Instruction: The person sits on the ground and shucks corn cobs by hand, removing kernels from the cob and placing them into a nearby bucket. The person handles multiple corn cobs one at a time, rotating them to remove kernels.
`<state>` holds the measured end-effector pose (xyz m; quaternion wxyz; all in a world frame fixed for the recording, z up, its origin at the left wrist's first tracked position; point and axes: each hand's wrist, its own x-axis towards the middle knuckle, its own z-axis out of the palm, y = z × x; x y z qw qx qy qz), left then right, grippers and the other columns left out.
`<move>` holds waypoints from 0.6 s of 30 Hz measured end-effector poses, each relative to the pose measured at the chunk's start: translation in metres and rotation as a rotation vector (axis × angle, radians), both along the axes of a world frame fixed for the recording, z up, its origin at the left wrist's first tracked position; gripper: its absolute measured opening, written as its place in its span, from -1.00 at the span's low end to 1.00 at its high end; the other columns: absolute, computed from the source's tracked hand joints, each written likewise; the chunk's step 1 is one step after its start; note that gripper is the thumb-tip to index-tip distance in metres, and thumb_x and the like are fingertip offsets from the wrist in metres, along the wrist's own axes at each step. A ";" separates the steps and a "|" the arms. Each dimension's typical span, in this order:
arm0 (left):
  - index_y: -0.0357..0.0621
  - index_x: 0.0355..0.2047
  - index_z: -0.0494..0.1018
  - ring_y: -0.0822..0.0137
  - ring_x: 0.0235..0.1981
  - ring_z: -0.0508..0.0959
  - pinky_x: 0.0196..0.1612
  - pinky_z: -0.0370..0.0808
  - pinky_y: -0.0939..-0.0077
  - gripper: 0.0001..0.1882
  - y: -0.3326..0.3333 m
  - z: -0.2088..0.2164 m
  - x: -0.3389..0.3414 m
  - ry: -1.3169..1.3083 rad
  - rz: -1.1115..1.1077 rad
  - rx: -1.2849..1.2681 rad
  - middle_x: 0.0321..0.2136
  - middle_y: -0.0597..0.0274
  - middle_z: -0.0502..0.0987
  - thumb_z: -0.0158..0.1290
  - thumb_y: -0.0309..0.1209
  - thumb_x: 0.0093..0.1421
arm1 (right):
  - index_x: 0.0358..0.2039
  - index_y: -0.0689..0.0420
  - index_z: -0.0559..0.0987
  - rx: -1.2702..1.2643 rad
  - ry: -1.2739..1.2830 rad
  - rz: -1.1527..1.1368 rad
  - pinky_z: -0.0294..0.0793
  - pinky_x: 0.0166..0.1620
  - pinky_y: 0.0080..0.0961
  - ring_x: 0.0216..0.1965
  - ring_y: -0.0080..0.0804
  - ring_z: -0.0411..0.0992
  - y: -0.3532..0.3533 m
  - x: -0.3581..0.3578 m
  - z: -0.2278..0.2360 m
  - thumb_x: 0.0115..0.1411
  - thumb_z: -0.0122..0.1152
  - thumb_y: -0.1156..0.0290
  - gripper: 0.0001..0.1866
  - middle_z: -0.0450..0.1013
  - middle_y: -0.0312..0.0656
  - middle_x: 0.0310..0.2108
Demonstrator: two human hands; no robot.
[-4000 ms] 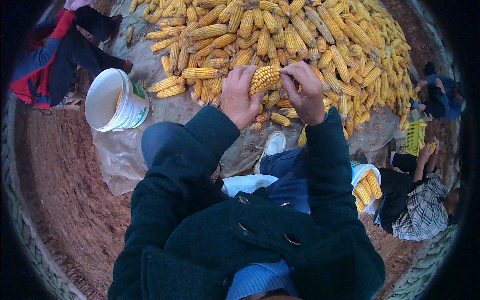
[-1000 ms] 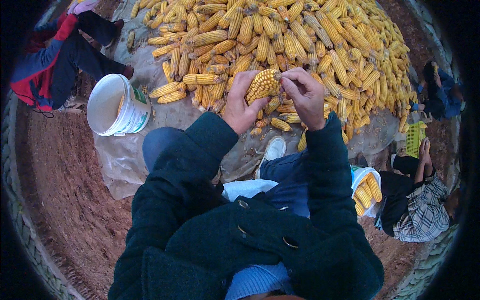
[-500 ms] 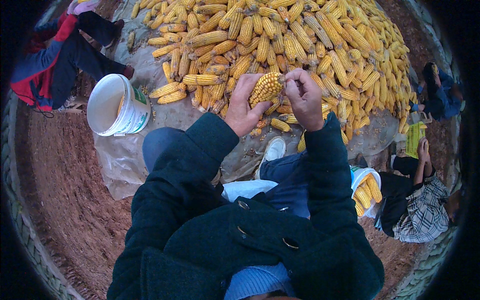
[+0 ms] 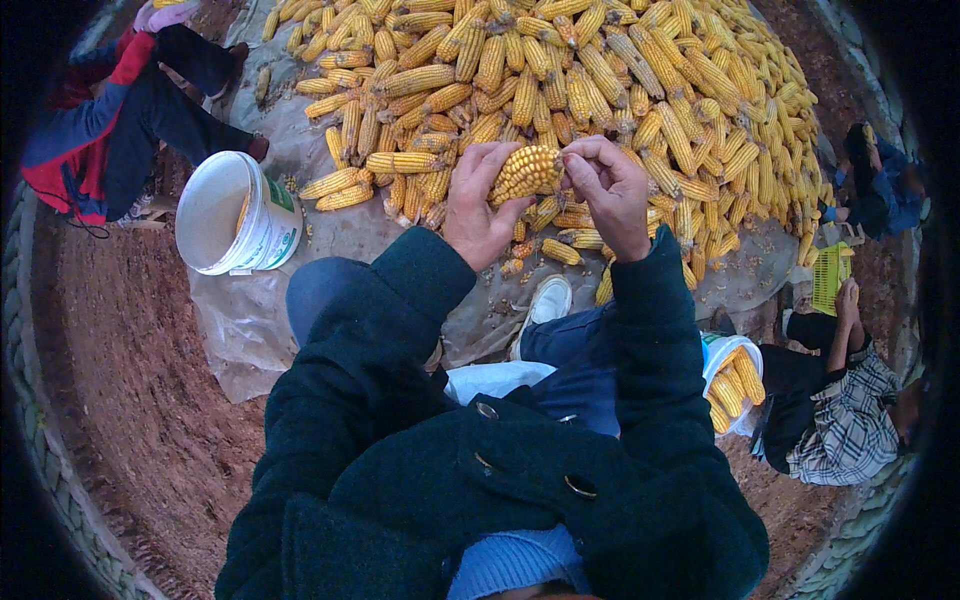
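An ear of corn [image 4: 527,173] with yellow kernels is in front of me, above the edge of the heap. My left hand [image 4: 478,215] is closed round its left end, thumb below and fingers above. At the ear's right tip, the thumb and fingers of my right hand [image 4: 614,200] are pinched together against it. Whether a loose bit sits between those fingertips is too small to make out. Behind both hands rises a big heap of dry corn ears [image 4: 600,75].
A white bucket [image 4: 262,235] stands to my left on the grey sheet [image 4: 235,330]. At my right, another bucket [image 4: 708,350] holds several ears. People sit at the left [image 4: 100,140] and right [image 4: 840,420]. A yellow-green basket [image 4: 828,280] is near the right-hand person.
The ear has tilted slightly, its right tip staying at my right fingers. My left hand has shifted a little left, and the right fingers have changed their pinch.
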<state>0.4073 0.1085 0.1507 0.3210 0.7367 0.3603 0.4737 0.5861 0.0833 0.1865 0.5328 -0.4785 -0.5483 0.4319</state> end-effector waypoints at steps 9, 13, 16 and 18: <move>-0.23 0.00 0.38 0.03 -0.06 0.42 0.04 0.34 0.32 -0.37 0.000 0.001 -0.003 0.123 0.061 0.108 -0.12 0.01 0.38 0.20 -0.63 -0.20 | -0.34 0.24 0.46 0.024 -0.097 -0.015 0.31 -0.44 -0.80 -0.49 -0.79 0.33 0.000 0.002 -0.003 0.23 0.06 0.52 -0.94 0.38 -0.41 -0.51; -0.24 -0.01 0.37 0.04 -0.05 0.42 0.05 0.34 0.32 -0.38 -0.001 0.003 -0.001 0.085 0.016 0.077 -0.12 0.01 0.38 0.19 -0.62 -0.18 | -0.35 0.23 0.44 -0.013 0.000 -0.003 0.31 -0.44 -0.80 -0.49 -0.79 0.33 -0.003 0.001 -0.002 0.23 0.04 0.52 -0.95 0.38 -0.43 -0.52; -0.24 0.00 0.37 0.05 -0.05 0.42 0.05 0.34 0.33 -0.38 -0.002 0.004 -0.002 0.052 -0.013 0.045 -0.12 0.01 0.38 0.19 -0.62 -0.18 | -0.30 0.22 0.44 -0.052 0.059 0.013 0.21 -0.49 -0.79 -0.54 -0.75 0.25 -0.004 0.000 -0.003 0.26 -0.03 0.51 -0.92 0.36 -0.36 -0.49; -0.24 0.00 0.37 0.06 -0.05 0.42 0.05 0.34 0.33 -0.38 -0.002 0.003 -0.001 0.042 -0.020 0.037 -0.12 0.01 0.38 0.19 -0.62 -0.18 | -0.31 0.22 0.43 -0.040 0.058 -0.002 0.21 -0.50 -0.77 -0.55 -0.72 0.24 -0.004 -0.001 -0.005 0.26 -0.04 0.50 -0.91 0.36 -0.32 -0.46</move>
